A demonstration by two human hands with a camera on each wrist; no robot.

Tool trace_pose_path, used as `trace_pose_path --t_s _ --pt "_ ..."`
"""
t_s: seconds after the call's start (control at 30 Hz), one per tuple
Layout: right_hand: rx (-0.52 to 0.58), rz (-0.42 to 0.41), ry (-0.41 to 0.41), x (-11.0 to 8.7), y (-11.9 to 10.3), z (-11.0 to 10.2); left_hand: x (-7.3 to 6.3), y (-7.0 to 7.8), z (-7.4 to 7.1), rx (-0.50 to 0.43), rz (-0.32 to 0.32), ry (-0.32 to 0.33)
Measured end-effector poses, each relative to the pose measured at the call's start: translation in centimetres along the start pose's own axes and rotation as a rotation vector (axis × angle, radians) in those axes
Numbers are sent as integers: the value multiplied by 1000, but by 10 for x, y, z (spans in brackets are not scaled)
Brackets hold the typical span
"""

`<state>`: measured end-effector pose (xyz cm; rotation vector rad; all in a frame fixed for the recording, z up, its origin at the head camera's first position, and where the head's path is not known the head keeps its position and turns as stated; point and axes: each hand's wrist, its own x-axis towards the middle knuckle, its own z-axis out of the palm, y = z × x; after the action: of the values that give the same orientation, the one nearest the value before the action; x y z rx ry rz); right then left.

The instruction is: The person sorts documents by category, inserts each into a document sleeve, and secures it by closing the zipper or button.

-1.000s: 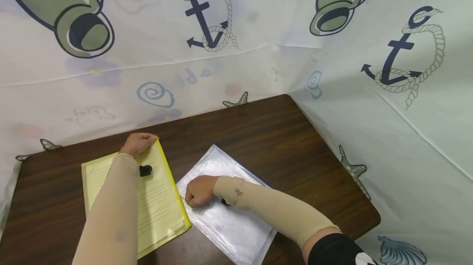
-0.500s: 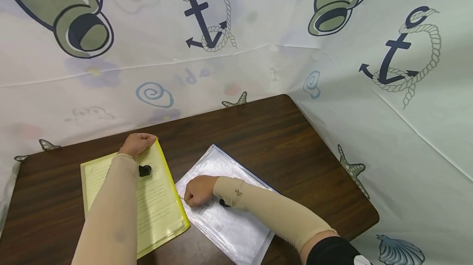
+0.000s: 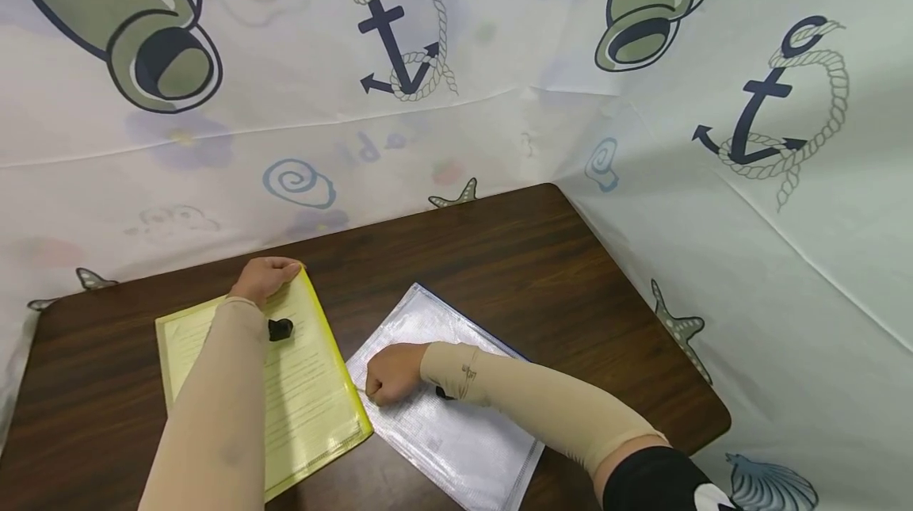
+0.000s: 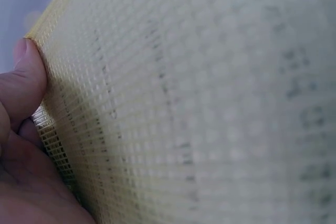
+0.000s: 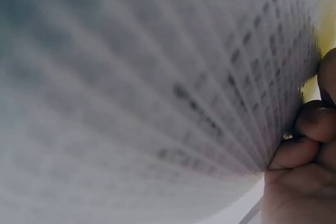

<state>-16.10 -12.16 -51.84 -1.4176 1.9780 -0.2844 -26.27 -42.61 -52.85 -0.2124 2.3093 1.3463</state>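
Observation:
A yellow mesh document pouch (image 3: 314,384) with a printed sheet inside lies at the left of the table. My left hand (image 3: 264,280) pinches its top right corner; in the left wrist view the thumb (image 4: 32,72) lies over the pouch's edge. To the right, a whitish mesh document pouch (image 3: 464,448) with a blue edge lies at an angle. My right hand (image 3: 395,375) grips its left edge with curled fingers, also seen in the right wrist view as fingers (image 5: 315,124) against the pouch. The fingertips' exact hold is partly hidden.
Both pouches lie on a dark wood-grain table (image 3: 513,257) with rounded corners. A white curtain (image 3: 499,36) printed with anchors and shells hangs behind and to the right. A small black wrist-camera piece (image 3: 280,329) shows beside the left wrist.
The whitish pouch and my right hand have shifted slightly to the right. My left hand keeps its hold on the yellow pouch's corner.

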Motion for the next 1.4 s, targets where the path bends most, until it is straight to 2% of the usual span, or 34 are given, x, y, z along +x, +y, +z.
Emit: trace_pose_path --t_s 0.2,0.53,0.73,0.9,1.07,1.4 --pt "-22 12 13 0 -1 0 -1 2 1 30 3 2" --pt "-37 23 13 1 -2 3 0 -3 1 15 7 14" --pt "-3 31 -38 -7 -1 6 3 -3 3 -20 1 8" --pt "17 7 -61 -10 -2 8 4 -4 1 -23 -4 19" --pt "9 -5 -57 -12 -1 8 3 -1 1 -16 -21 16" --pt "-13 -7 -31 -15 -2 10 4 -2 2 3 -8 15"
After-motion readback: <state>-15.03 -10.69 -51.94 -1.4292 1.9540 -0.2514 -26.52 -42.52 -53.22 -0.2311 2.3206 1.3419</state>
